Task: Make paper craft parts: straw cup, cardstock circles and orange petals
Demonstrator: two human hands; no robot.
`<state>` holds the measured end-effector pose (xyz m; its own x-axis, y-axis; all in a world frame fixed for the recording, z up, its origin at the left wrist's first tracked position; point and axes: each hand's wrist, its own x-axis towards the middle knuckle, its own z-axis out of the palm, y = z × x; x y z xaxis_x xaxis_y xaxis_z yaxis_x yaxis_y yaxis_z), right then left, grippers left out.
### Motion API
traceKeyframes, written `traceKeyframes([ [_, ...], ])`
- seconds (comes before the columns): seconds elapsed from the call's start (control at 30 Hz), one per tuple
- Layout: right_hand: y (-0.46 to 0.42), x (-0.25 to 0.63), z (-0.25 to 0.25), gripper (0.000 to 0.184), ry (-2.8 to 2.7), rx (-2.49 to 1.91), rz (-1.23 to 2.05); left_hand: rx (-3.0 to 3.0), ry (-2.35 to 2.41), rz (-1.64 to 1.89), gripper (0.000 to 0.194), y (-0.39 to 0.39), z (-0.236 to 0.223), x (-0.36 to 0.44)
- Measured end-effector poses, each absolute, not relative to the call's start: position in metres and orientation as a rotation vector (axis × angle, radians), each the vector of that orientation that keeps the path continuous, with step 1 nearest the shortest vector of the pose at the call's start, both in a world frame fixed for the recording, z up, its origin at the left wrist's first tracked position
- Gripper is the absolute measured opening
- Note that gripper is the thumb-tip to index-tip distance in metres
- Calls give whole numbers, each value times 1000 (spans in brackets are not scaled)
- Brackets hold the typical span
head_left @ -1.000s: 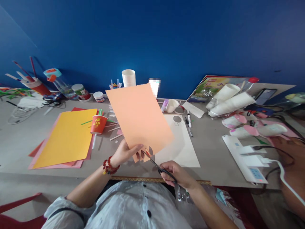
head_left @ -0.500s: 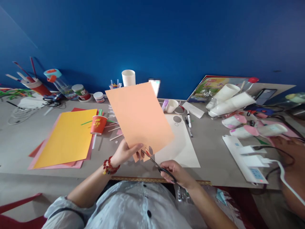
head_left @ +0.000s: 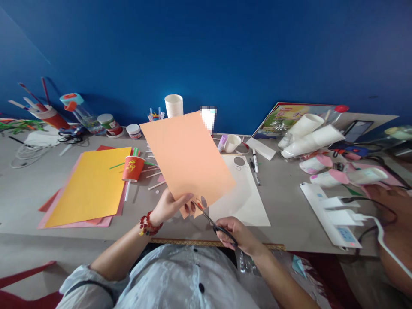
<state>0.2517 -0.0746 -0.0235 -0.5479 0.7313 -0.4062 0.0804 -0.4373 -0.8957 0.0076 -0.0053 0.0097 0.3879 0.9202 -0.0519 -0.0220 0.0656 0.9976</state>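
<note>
A sheet of light orange paper [head_left: 188,154] is gripped near its lower left edge by my left hand [head_left: 170,206], the thumb lying on top. Several small oval shapes, dark and reddish, show along the sheet's bottom edge, beside cut notches. Black-handled scissors [head_left: 221,231] are in my right hand [head_left: 236,234], fingers closed round the handles. Their blades reach up and left to the paper among the ovals. Under the orange sheet's right side lies a white sheet [head_left: 247,201] bearing a dark grey oval and a small drawn ring.
Yellow paper [head_left: 90,184] lies over pink sheets at left, beside a red paper cup [head_left: 133,168] with a straw. White cups [head_left: 174,105] stand behind. Markers [head_left: 255,161], wrapped cups [head_left: 312,139] and a power strip [head_left: 331,216] lie right. Another person's arm [head_left: 391,231] rests at far right.
The orange sheet has shifted very slightly to the left at its top. Both hands and the scissors stay in nearly the same place.
</note>
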Motion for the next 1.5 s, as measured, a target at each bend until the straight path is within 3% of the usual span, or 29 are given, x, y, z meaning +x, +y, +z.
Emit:
traceKeyframes([
  [1.5,-79,242,-20,54,-1188,-1125,2049,1309,917,874,40,-7,8,11],
])
